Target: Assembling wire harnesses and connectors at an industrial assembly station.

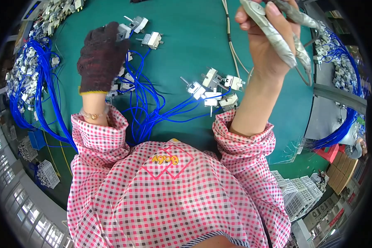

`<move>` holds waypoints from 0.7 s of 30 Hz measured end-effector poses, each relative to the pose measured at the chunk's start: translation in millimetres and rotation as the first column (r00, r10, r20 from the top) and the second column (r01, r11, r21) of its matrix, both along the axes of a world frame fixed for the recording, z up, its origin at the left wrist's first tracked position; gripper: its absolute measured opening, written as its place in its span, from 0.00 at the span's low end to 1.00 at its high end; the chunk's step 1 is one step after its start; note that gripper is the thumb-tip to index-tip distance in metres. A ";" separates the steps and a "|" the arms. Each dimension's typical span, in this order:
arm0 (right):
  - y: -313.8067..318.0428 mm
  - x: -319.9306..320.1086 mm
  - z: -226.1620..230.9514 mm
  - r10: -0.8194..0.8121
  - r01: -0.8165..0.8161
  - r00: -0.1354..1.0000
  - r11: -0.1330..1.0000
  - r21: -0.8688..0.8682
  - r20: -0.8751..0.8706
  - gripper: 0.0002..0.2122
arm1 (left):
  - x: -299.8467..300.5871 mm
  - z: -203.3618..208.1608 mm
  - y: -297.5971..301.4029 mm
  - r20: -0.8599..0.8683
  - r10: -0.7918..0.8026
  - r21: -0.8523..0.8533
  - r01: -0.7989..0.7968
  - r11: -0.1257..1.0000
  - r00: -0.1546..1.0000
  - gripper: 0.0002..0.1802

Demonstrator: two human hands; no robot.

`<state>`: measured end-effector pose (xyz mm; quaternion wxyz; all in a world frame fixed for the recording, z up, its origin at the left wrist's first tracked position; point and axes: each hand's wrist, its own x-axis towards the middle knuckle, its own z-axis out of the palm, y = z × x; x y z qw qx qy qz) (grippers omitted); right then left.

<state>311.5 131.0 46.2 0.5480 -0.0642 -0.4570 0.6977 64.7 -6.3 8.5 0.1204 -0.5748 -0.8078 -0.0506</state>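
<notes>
White piece: I see the boxy plug (123,32) at the gloved fingertips, above the table's left part, beside two similar plugs (145,32).
Handling: I judge it light and stiff, its hard sides rather slick; the thin metal prongs might bend, so I'd pinch the body.
Left hand: the dark knit glove (103,60), yellow at the cuff, bends round its near edge; I cannot tell whether the grip is firm.
Right hand: bare (263,50), wrapped closely round a long grey tool (273,36) in wrinkled, tape-like covering.
Blue wires: smooth, bendy loops (144,111) lead to the plugs, including a right-hand cluster (212,80).
Green table: flat, matte top (182,37).
Left heap: jumbled white plugs (27,84), blue wires hanging beside them.
</notes>
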 end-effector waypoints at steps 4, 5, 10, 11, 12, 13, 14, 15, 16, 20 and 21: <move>-6.5 12.6 12.0 -0.032 0.034 0.999 0.999 0.039 -0.040 0.13 | 63.5 11.5 19.1 0.210 -0.486 0.338 0.404 0.850 0.848 0.22; -8.6 14.6 13.8 -0.024 0.026 0.999 0.999 0.043 -0.045 0.13 | 85.5 17.6 21.8 0.208 -0.586 0.293 0.522 0.801 0.783 0.23; -16.6 16.6 24.8 -0.026 0.029 0.997 0.998 0.052 -0.067 0.15 | 145.1 11.7 53.5 0.396 -0.709 0.070 0.750 0.657 0.584 0.22; -17.7 16.1 25.8 -0.022 0.025 0.998 0.998 0.053 -0.060 0.15 | 148.9 2.7 61.4 0.446 -0.716 0.007 0.798 0.602 0.536 0.24; -18.3 15.3 25.4 -0.021 0.024 0.998 0.998 0.050 -0.054 0.15 | 149.2 -0.6 66.6 0.499 -0.716 -0.055 0.842 0.537 0.489 0.26; -18.7 14.0 25.3 -0.018 0.020 0.999 0.999 0.048 -0.049 0.15 | 147.1 -3.3 69.0 0.496 -0.715 -0.056 0.840 0.540 0.493 0.26; -18.9 12.3 25.4 -0.013 0.015 0.999 0.999 0.046 -0.045 0.15 | 144.6 -5.4 70.6 0.529 -0.683 -0.091 0.833 0.545 0.505 0.25; -18.8 15.7 25.8 -0.026 0.027 0.999 0.999 0.043 -0.034 0.15 | 147.0 -3.4 73.1 0.564 -0.656 -0.122 0.836 0.534 0.502 0.24; -18.7 18.4 26.3 -0.037 0.038 0.999 0.998 0.039 -0.024 0.15 | 147.9 -0.9 74.1 0.565 -0.662 -0.120 0.842 0.525 0.493 0.24; -18.2 22.5 27.3 -0.069 0.069 0.998 0.997 0.027 0.004 0.16 | 117.3 13.6 68.2 0.756 -0.572 0.251 0.666 0.702 0.318 0.24; -18.6 14.5 26.8 -0.044 0.044 0.999 0.999 0.025 -0.002 0.16 | 98.6 11.9 56.0 0.764 -0.609 0.422 0.551 0.721 0.212 0.25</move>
